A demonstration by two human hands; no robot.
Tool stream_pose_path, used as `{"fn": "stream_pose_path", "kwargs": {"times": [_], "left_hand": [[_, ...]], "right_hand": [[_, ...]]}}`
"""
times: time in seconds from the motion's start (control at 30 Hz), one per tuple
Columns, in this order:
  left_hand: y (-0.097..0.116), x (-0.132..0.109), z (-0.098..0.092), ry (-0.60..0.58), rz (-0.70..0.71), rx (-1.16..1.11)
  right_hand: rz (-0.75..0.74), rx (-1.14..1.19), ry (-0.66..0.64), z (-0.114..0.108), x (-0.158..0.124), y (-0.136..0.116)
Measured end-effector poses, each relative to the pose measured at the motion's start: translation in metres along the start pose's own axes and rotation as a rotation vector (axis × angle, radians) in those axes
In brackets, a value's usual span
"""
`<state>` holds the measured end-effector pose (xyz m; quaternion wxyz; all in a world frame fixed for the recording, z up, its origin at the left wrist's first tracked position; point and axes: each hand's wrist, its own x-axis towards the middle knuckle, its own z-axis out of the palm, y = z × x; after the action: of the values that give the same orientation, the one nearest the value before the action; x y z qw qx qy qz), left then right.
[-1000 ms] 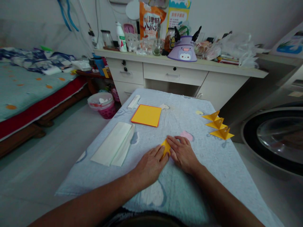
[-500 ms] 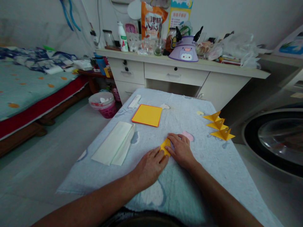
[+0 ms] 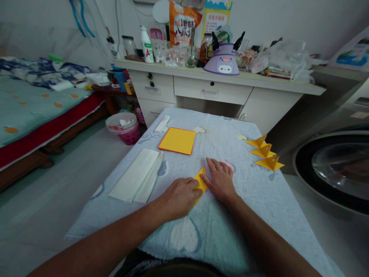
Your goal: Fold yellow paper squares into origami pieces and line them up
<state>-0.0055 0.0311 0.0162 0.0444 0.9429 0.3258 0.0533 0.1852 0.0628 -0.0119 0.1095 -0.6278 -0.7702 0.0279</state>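
Yellow slip (image 3: 202, 186), one, folded: lay on the cloth (image 3: 230, 227) between the two hands, slanting from near left to a point at its far right end.

Left hand (image 3: 181, 197): fingers curled in on the slip from the left, holding it against the cloth; the grip beneath them was hidden.

Right hand (image 3: 220, 181): fingers loosely spread on the cloth, grasping nothing; thumb set against the slip's right side, near the far tip.

Step, as judged: a fold being shaped or creased. Good practice seemed to call for a steady left hold, layers matched at the point before any firm pressure, and the right thumb run along the fold in one even stroke. The soft cloth probably gave a little, so firmer, flatter pressure would have served; a slipped layer could have left the tip blunt or the crease crooked.

Farther out, far left of the hands: square stack (image 3: 177, 141), yellow on top, red showing at the edges. Left: pale sheet (image 3: 135, 175), folded over, lying flat. Beyond the stack, far left: narrow white box (image 3: 162, 124).

Far right: three yellow folded shapes (image 3: 270, 163), pointed, in a close row near the cloth's right edge, well apart from the hands.
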Motion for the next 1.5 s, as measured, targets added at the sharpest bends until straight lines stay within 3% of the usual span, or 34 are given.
{"fn": "stream_pose_path", "kwargs": {"times": [0.27,0.53,1.1,1.27,1.5], "left_hand": [[-0.016,0.010,0.027,0.146,0.024,0.071],[-0.013,0.007,0.017,0.121,0.015,0.017],[-0.023,0.005,0.022,0.300,0.040,-0.231],[-0.026,0.007,0.023,0.317,0.029,-0.288],[-0.027,0.006,0.020,0.297,0.034,-0.330]], "right_hand": [[0.030,-0.038,-0.013,-0.004,0.007,-0.003],[0.051,-0.068,0.013,-0.004,0.025,-0.001],[0.089,0.019,0.080,0.001,0.032,0.008],[0.042,0.238,0.028,-0.007,0.020,0.015],[-0.112,0.226,-0.041,-0.006,-0.006,0.010]]}}
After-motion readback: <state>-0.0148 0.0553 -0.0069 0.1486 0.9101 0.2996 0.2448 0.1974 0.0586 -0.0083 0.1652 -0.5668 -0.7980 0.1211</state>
